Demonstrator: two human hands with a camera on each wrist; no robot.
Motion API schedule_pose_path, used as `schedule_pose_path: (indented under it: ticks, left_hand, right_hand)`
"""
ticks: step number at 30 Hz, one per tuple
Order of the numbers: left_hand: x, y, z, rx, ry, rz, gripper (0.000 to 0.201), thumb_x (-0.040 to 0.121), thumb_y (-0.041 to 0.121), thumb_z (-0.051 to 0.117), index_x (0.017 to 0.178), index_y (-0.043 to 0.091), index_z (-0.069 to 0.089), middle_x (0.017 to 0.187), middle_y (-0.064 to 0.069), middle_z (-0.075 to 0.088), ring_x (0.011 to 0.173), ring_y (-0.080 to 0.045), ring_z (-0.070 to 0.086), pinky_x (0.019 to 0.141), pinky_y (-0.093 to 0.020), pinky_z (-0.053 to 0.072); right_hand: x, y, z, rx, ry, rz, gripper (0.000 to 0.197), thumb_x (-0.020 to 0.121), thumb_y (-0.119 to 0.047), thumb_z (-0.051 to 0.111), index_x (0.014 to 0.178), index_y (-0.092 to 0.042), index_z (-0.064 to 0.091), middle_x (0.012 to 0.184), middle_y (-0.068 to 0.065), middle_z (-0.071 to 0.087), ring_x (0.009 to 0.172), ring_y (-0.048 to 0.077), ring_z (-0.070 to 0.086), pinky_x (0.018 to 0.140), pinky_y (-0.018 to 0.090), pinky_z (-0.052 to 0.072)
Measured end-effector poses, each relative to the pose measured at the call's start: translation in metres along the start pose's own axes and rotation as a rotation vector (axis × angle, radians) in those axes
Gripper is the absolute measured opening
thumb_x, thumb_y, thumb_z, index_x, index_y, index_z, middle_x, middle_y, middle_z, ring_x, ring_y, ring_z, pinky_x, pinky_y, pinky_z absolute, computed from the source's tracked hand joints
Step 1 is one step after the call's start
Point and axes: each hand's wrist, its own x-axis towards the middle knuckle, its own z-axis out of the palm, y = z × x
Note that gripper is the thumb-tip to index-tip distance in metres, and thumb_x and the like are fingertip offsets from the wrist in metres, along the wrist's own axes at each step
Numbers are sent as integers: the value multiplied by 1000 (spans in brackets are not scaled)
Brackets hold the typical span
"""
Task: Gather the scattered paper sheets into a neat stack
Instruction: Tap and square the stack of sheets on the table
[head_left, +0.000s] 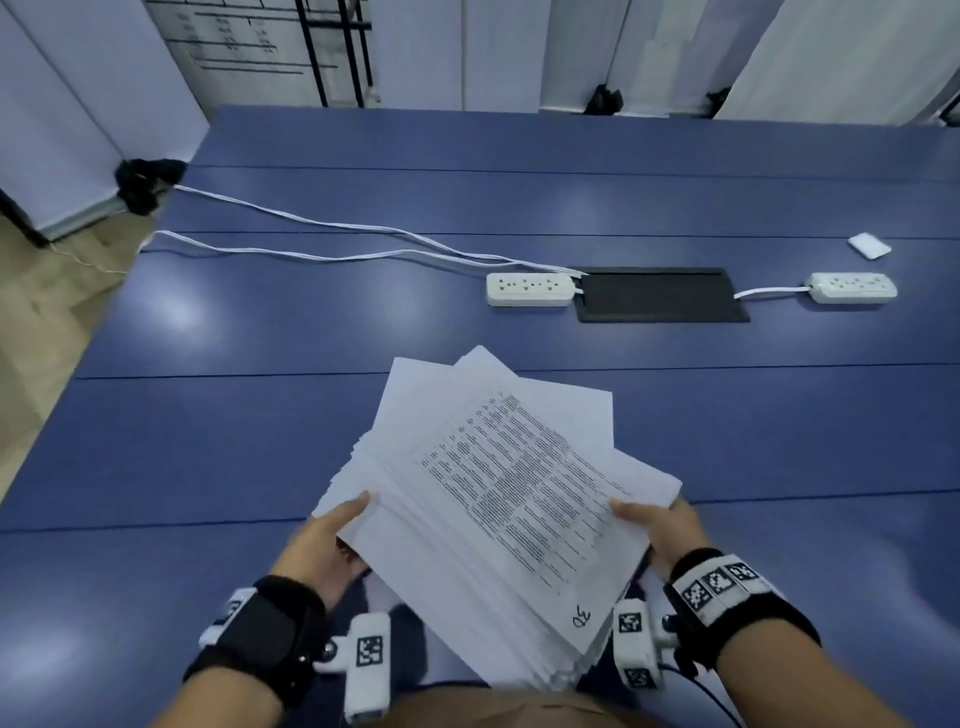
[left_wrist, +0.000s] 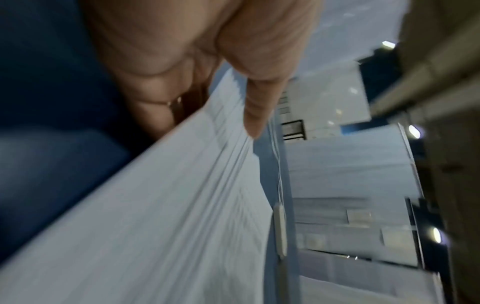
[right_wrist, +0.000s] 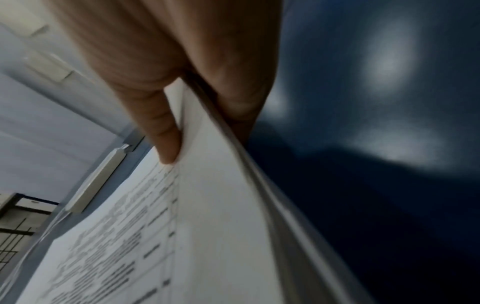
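Note:
A thick, uneven pile of white paper sheets (head_left: 488, 493) is lifted above the blue table (head_left: 208, 441), its top sheet printed with text. Sheet corners fan out at the far end and along the left edge. My left hand (head_left: 332, 540) grips the pile's left edge, thumb on top and fingers underneath. My right hand (head_left: 660, 525) grips the right edge the same way. In the left wrist view the thumb (left_wrist: 255, 107) presses on the fanned paper sheets (left_wrist: 166, 216). In the right wrist view the thumb (right_wrist: 161, 127) pinches the printed paper sheets (right_wrist: 197, 226) against fingers below.
Two white power strips (head_left: 530, 289) (head_left: 852, 287) with cables lie mid-table beside a black cable hatch (head_left: 660, 294). A small white packet (head_left: 868, 245) lies at the far right. White partition panels (head_left: 519, 52) stand behind the table; its left edge drops to a wooden floor.

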Motion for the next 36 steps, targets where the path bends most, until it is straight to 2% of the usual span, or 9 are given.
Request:
schedule_pose_path:
  ticks: [6,12,17,20,23,26,29,32,36]
  left_hand:
    - [-12,-33,30,60,56,76,44,73,12,81,113,1,68,106,-10,74,96,-26,71,90,-41,52]
    - [3,-30,30,45,223,170,50,67,8,86,112,3,66,105,-10,72,89,-19,69,83,-30,51]
    - [-1,-40,53,-10,204,249,32,72,9,83,100,14,67,92,6,72,77,-4,68,72,-20,48]
    - [-1,-42,54,0,176,247,29,72,7,83,92,20,66,80,12,72,67,1,69,67,-19,49]
    - [5,-40,36,3,153,216,33,74,-2,78,100,14,66,94,-1,74,79,-10,73,87,-32,53]
    - [9,-42,19,21,147,179,41,75,-10,73,111,7,65,111,-13,71,99,-28,68,98,-48,48]
    - [9,-42,10,14,119,155,42,79,-11,68,118,2,63,114,-14,70,98,-26,70,82,-39,56]
    - [9,-41,3,-21,60,118,44,81,-11,66,123,-1,60,116,-15,69,101,-28,69,74,-37,59]
    - [9,-37,2,-58,32,85,47,82,-13,62,126,1,58,119,-16,68,107,-32,66,78,-42,59]
  right_hand:
    - [-9,3,-13,-327,-268,11,62,54,6,80,111,-9,62,104,17,71,93,37,68,66,39,56]
    - [-1,-21,-15,-559,-387,-57,34,80,-15,75,112,-23,65,107,2,71,88,24,68,63,35,55]
    - [5,-23,20,-1098,-565,-313,67,74,-21,78,134,-22,49,127,-3,59,116,16,56,104,32,42]
    - [-1,-16,35,-1142,-638,-254,68,76,-9,75,135,-30,48,122,-7,60,115,13,54,102,29,41]
    - [5,-22,36,-1188,-711,-262,64,73,-8,78,128,-33,55,110,-11,64,104,11,58,93,23,44]
    - [27,-41,39,-1240,-441,-463,63,72,-36,82,129,-35,55,111,-4,55,103,19,53,94,30,45]
    - [49,-59,49,-1212,-28,-547,86,73,-53,74,145,-30,33,142,4,40,131,29,35,103,46,39]
    - [56,-66,59,-1422,16,-438,102,64,-56,80,146,-27,27,144,4,36,136,28,27,101,48,39]
    - [60,-63,66,-1338,-62,-315,68,68,-46,80,124,-16,56,127,11,53,128,33,40,99,44,44]
